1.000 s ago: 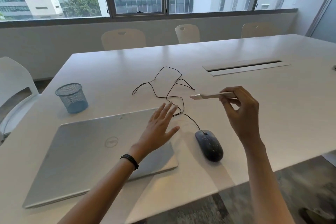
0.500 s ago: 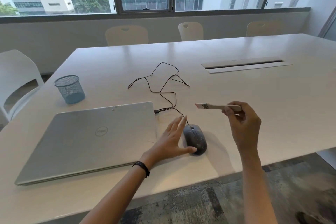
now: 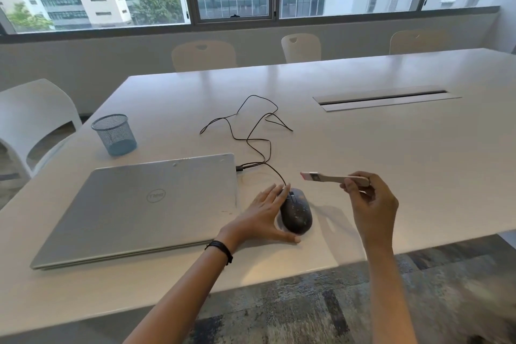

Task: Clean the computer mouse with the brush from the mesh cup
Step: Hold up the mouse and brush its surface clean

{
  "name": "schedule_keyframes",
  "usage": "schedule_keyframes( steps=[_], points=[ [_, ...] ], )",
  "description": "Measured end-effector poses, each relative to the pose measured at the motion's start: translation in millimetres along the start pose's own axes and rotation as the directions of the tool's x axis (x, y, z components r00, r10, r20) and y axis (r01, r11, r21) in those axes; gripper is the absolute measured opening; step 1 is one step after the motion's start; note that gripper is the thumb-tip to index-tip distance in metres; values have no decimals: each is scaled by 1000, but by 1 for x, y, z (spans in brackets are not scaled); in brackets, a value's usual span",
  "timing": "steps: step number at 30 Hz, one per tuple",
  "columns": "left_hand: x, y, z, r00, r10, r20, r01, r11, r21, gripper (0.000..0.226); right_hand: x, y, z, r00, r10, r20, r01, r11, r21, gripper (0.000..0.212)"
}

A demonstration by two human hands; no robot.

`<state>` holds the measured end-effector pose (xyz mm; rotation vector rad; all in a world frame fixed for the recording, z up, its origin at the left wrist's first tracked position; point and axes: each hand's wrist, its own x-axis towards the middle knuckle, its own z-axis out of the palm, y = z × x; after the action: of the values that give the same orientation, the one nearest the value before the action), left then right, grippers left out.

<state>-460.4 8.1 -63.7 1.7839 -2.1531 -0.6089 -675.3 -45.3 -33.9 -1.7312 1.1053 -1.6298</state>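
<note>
A dark speckled computer mouse [image 3: 296, 210] lies on the white table [image 3: 391, 153] just right of a closed silver laptop. My left hand [image 3: 264, 213] cups its left side, fingers along the mouse and thumb curled under its near end. My right hand [image 3: 372, 208] hovers to the right of the mouse and pinches the pale handle of a small flat brush [image 3: 329, 177], whose pink-tipped bristles point left, above and beyond the mouse. The blue mesh cup [image 3: 115, 134] stands far left with nothing visible in it.
The closed silver laptop [image 3: 145, 204] fills the near left. The mouse's black cable [image 3: 251, 131] loops across the middle of the table and plugs in at the laptop's right edge. A cable slot [image 3: 385, 98] lies at the back right. Chairs line the far and left sides.
My left hand has moved from above the laptop's corner to the mouse and closed around its left side. My right hand with the brush has come lower and nearer the mouse.
</note>
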Motion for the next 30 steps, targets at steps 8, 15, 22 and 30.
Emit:
schedule_keyframes(
  steps=[8,15,22,30],
  points=[
    [5,1,-1,999,-48,6,48,993,-107,127,5,9,-5,1000,-6,-5,6,1000,18,11],
    [7,0,2,999,-51,-13,49,991,-126,129,9,14,-5,1000,-3,7,3,999,38,15],
    [8,0,4,998,-57,-40,50,988,-147,131,12,18,-3,1000,-19,24,19,999,30,15],
    [9,0,5,995,-61,-81,49,989,-140,131,14,18,-1,999,-26,27,25,999,32,14]
  ],
)
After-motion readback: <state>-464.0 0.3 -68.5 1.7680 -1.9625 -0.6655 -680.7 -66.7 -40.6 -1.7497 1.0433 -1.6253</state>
